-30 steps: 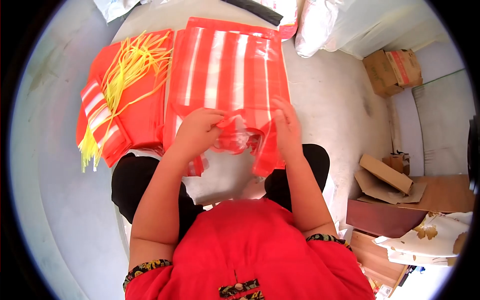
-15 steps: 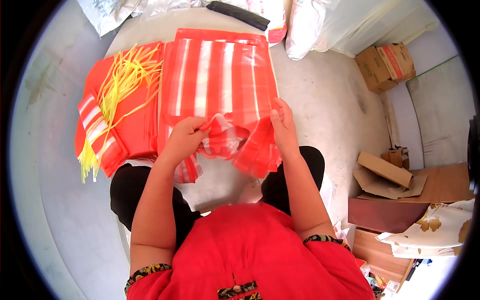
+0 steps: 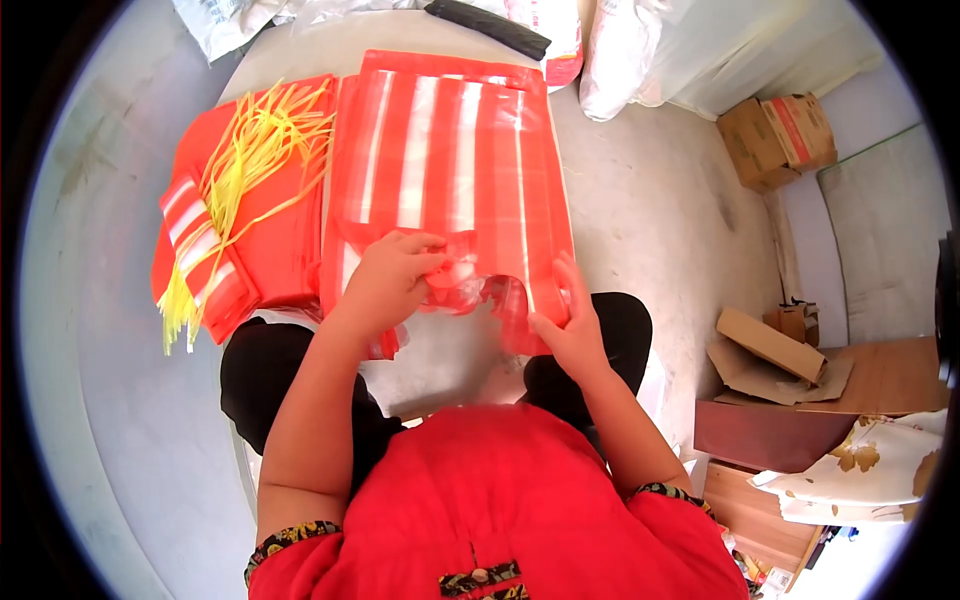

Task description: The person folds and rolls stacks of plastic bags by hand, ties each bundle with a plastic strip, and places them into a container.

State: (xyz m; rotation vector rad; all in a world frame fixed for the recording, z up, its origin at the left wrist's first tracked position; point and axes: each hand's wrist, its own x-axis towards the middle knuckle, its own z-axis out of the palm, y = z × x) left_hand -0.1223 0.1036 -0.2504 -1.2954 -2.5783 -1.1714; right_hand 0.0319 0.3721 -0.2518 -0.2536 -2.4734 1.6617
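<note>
A stack of red-and-white striped plastic bags lies in front of me, its near end crumpled and cut into handle shapes. My left hand pinches the near left part of the top bag. At the near right corner, my right hand has its thumb and fingers closed on the edge of the bag. To the left is a pile of plain red bags, with yellow strips strewn over it. A small folded striped bundle rests on that pile's left side.
A black roll and white plastic sacks are beyond the stack. Cardboard boxes stand at the far right. Flattened cardboard lies on a brown cabinet. My knees are close below the stack.
My right hand has moved down along the bag's right edge to the near corner. The lifted near edge beside my left hand now lies flatter.
</note>
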